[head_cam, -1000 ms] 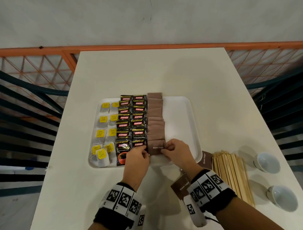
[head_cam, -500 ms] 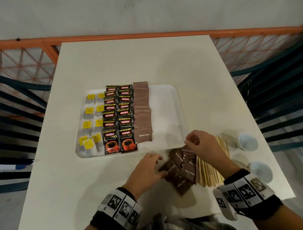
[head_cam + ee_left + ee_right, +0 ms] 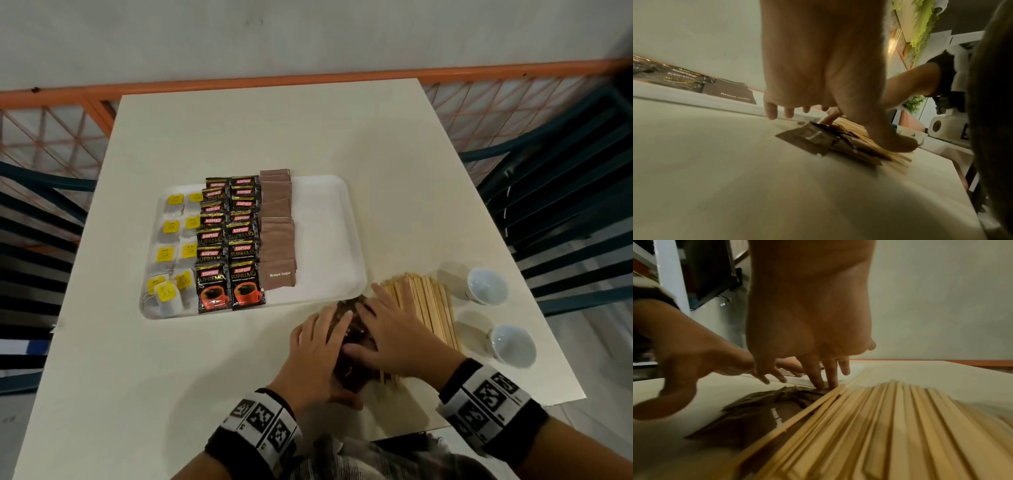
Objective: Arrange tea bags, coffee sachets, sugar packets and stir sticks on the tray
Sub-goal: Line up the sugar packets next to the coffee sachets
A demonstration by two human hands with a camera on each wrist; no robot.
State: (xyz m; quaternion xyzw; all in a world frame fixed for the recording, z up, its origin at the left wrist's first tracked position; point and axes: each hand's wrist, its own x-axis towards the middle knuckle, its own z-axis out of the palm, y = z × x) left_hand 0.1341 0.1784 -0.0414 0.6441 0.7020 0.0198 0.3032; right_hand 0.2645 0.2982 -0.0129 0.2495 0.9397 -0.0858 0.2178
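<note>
A white tray [image 3: 330,236] holds tea bags [image 3: 171,246] on its left, two columns of black coffee sachets [image 3: 227,240], and one column of brown sugar packets [image 3: 277,233]. Just off the tray's near right corner, a loose pile of brown sugar packets [image 3: 352,339] [image 3: 812,139] [image 3: 760,415] lies on the table against a bundle of wooden stir sticks [image 3: 424,305] [image 3: 890,426]. My left hand [image 3: 318,339] [image 3: 818,97] hovers spread over the pile's left side. My right hand [image 3: 387,329] [image 3: 818,369] presses straight fingers on the pile's far end and partly covers the sticks.
Two white cups [image 3: 486,286] [image 3: 512,346] stand right of the sticks, near the table's right edge. The tray's right half is bare. An orange railing [image 3: 308,80] runs behind the table, with dark chairs on both sides.
Both hands left the sugar column on the tray and moved right to the loose packets by the sticks. They now lie spread over the pile, drawn closer together.
</note>
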